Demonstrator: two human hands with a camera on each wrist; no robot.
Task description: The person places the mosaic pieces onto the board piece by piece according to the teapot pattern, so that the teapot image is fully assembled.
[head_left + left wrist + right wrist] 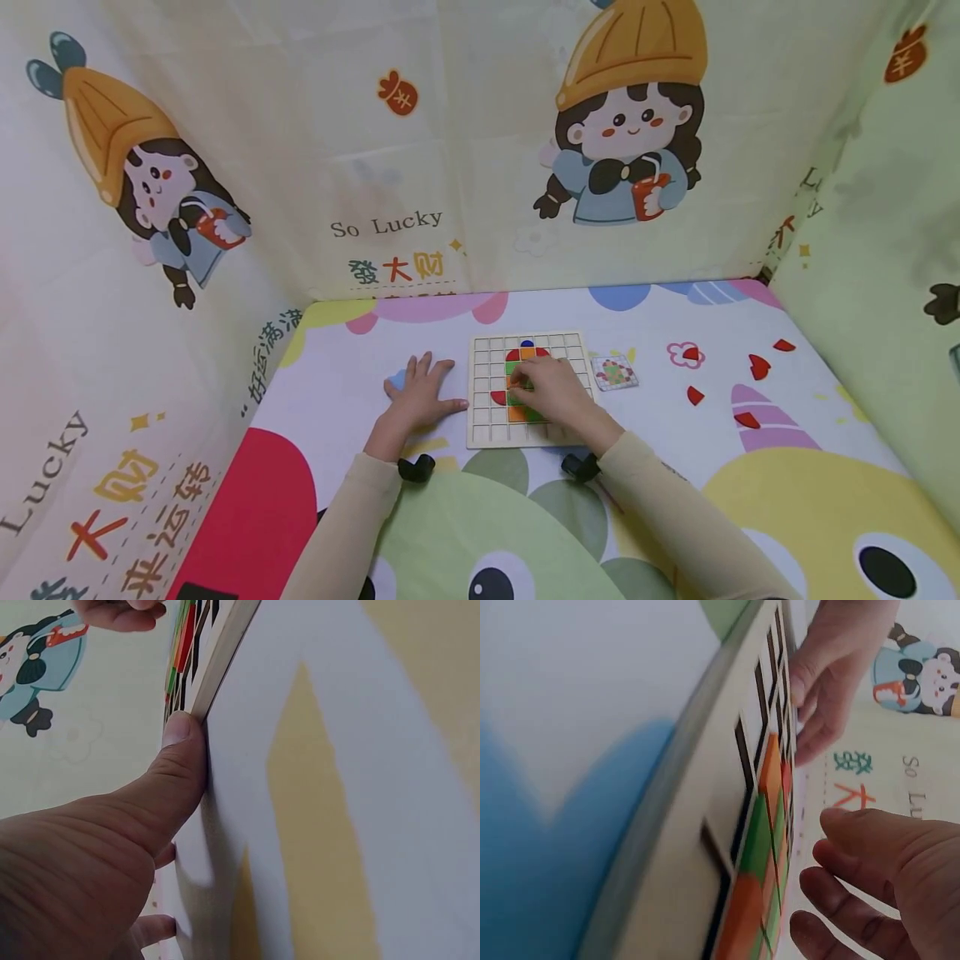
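Observation:
A wooden grid board [480,358] lies on the table with coloured pieces in its middle squares. Among them are a blue half-round piece [527,343], a red piece [498,398] and an orange piece [516,414]; my right hand hides some others. That right hand [555,390] hovers over the board, fingers bent and fingertips close above the pieces. In the right wrist view its thumb and fingers [825,889] stand apart with nothing between them. My left hand [422,396] rests spread on the table, thumb [180,739] touching the board's left edge.
A small picture card [614,372] lies beside the board's right edge. Several loose red pieces [760,367] are scattered farther right on the patterned tablecloth [652,325]. Printed curtains [480,167] enclose the table at the back and both sides.

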